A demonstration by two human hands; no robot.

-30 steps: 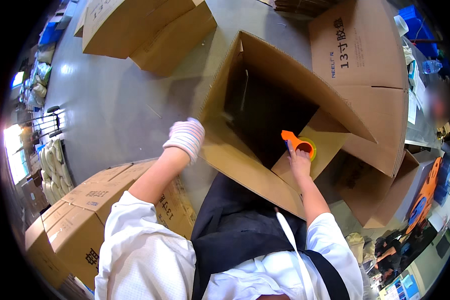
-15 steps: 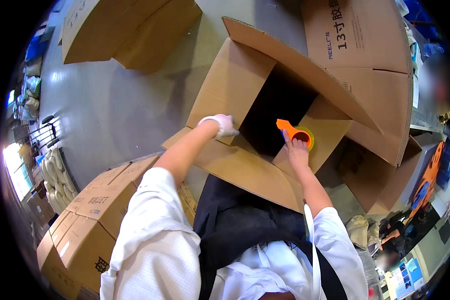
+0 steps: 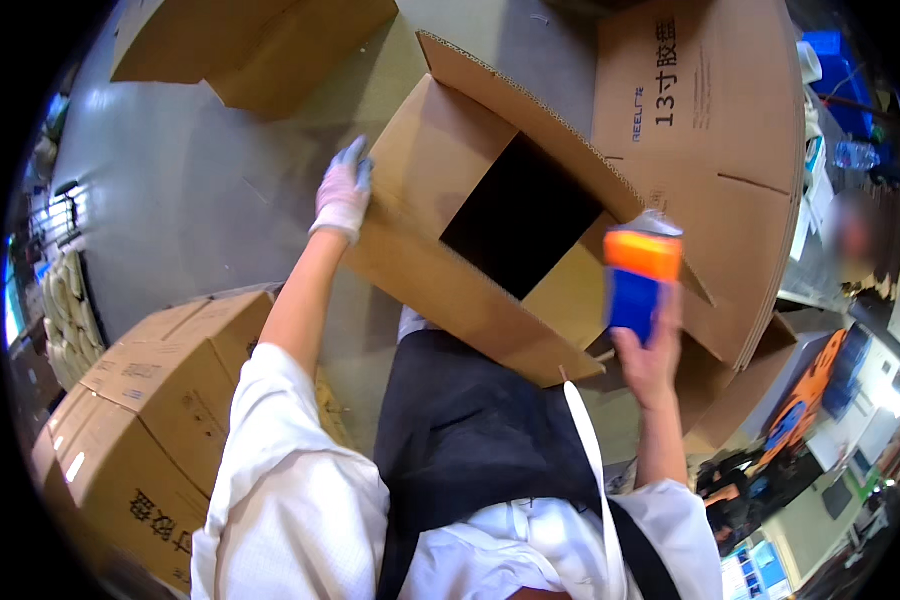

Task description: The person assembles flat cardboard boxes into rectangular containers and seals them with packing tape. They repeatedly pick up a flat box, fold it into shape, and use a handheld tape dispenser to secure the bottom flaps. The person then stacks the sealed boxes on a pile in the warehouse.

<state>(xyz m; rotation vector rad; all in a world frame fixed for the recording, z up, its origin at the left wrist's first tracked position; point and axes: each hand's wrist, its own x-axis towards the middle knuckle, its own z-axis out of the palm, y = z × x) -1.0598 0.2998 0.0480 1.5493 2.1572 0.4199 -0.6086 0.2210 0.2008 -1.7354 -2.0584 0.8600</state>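
Observation:
In front of me stands a cardboard box (image 3: pixel 420 270), its dark inside showing between the flaps. The long far flap leans up, and the long near flap slopes toward my dark apron. My left hand (image 3: pixel 344 192), in a pale glove, rests along the box's left end with its fingers stretched out. Over the box's right end, my right hand (image 3: pixel 655 355) grips an orange and blue tape dispenser (image 3: pixel 642 270), slightly blurred by motion. A clear, shiny edge shows at the dispenser's top.
Flattened cartons (image 3: pixel 715 110) lean behind the box to the right. Another carton (image 3: pixel 260 50) stands on the grey floor at the far left. Stacked cartons (image 3: pixel 160 390) fill the near left. A cluttered worktable (image 3: pixel 820 260) runs along the right.
My left hand has gone from the near-left flap out to the box's left end. My right hand has lifted and turned the tape dispenser, moving right. The box's end flaps now sit folded inward.

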